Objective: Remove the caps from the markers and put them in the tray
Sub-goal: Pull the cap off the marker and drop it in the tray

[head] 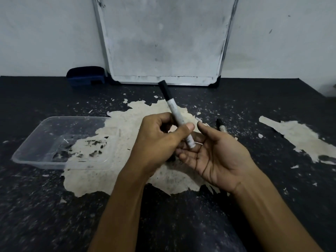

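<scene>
The whiteboard marker (177, 115) is pinched in the left hand (160, 140), thumb laid across its white barrel and fingers curled behind it, above the middle of the worn table (45, 206). Its long axis runs steeply away from the person, leaning slightly left: the black cap (164, 90) is still on and points up toward the whiteboard (163, 39), while the blunt rear end sits low over the fingers of the right hand (216, 155). That hand lies palm up, fingers loosely spread, gripping nothing. A second capped marker (221, 125) lies on the table just beyond it. The clear plastic tray (31, 148) sits left of the hands; a dark board eraser (85, 75) rests by the wall.
</scene>
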### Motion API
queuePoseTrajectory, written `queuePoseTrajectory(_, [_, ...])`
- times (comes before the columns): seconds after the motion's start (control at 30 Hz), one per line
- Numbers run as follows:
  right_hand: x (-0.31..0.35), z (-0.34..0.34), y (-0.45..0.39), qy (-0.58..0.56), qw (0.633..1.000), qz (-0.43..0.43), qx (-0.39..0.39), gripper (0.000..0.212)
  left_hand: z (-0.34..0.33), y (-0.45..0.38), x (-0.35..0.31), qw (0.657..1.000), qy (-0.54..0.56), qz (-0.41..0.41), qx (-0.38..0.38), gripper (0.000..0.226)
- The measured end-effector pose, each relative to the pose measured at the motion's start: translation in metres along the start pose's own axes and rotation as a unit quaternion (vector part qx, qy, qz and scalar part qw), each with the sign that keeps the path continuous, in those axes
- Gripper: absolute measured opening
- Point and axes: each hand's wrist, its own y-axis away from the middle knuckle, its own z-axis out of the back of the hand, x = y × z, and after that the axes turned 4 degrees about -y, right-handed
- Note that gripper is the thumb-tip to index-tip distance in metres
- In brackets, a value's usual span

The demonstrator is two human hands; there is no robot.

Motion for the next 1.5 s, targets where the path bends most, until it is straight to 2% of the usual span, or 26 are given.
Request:
queuePoseTrajectory(0.1, [0.000, 0.001, 0.000, -0.002, 1.000, -0.001, -0.001, 0.042, 0.000, 0.000, 0.000, 0.998, 0.036, 0.027, 0.035, 0.017])
queuePoseTrajectory(0.2, [0.000, 0.001, 0.000, 0.003, 1.000, -0.005, 0.006, 0.046, -0.002, -0.002, 0.000, 0.999, -0.030, 0.005, 0.014, 0.016])
queuePoseTrajectory(0.27, [-0.001, 0.001, -0.001, 0.003, 1.000, -0.006, 0.005, 0.045, -0.003, -0.001, -0.001, 1.000, 0.005, 0.003, 0.013, 0.016])
queuePoseTrajectory(0.37, [-0.001, 0.000, 0.000, -0.001, 1.000, 0.003, 0.010, 0.044, -0.003, -0.004, -0.001, 0.999, -0.034, 0.002, 0.017, 0.015])
queuePoseTrajectory(0.5, [0.001, 0.000, 0.001, 0.000, 1.000, 0.001, 0.013, 0.044, -0.003, -0.006, -0.003, 0.999, 0.033, 0.011, 0.016, 0.017])
queuePoseTrajectory(0.6, [0.001, 0.000, 0.002, 0.003, 1.000, 0.001, 0.012, 0.045, 0.001, -0.007, -0.002, 0.999, 0.043, -0.007, 0.013, 0.021])
queuePoseTrajectory(0.7, [-0.001, 0.000, 0.001, 0.005, 1.000, 0.000, 0.011, 0.044, 0.001, -0.005, -0.004, 0.999, 0.020, -0.032, 0.033, 0.013])
queuePoseTrajectory(0.8, [-0.001, 0.001, 0.000, 0.001, 1.000, -0.004, 0.005, 0.043, 0.004, -0.004, -0.007, 0.996, 0.066, -0.028, 0.045, 0.013])
queuePoseTrajectory(0.9, [-0.002, 0.003, -0.002, 0.002, 1.000, -0.004, 0.002, 0.046, 0.003, -0.007, 0.004, 0.996, -0.078, -0.035, 0.019, 0.016])
queuePoseTrajectory(0.93, [-0.003, 0.003, -0.003, 0.004, 1.000, -0.007, 0.004, 0.047, 0.001, -0.007, 0.005, 0.995, -0.096, -0.036, 0.015, 0.018])
queuePoseTrajectory(1.03, [-0.003, 0.002, -0.003, -0.001, 1.000, -0.013, 0.007, 0.049, -0.001, -0.004, -0.001, 0.999, -0.009, -0.022, 0.025, 0.016])
queuePoseTrajectory(1.13, [-0.002, 0.001, -0.001, -0.004, 1.000, -0.007, 0.009, 0.049, 0.000, -0.007, 0.000, 0.999, -0.023, -0.022, 0.030, 0.017])
queuePoseTrajectory(1.23, [-0.002, 0.001, -0.001, 0.000, 1.000, -0.010, 0.009, 0.049, 0.000, -0.006, -0.002, 0.999, 0.027, -0.002, 0.028, 0.020])
queuePoseTrajectory(1.3, [-0.002, 0.001, -0.001, 0.003, 1.000, -0.007, 0.013, 0.049, -0.001, -0.006, -0.001, 0.999, -0.012, -0.001, 0.034, 0.021])
queuePoseTrajectory(1.37, [-0.002, 0.001, -0.001, 0.004, 1.000, -0.007, 0.011, 0.049, -0.003, -0.005, 0.000, 0.999, 0.002, 0.001, 0.046, 0.018])
queuePoseTrajectory(1.5, [-0.003, -0.001, 0.001, -0.003, 1.000, 0.011, 0.008, 0.051, -0.005, -0.006, 0.002, 0.997, -0.060, -0.045, 0.021, 0.016])
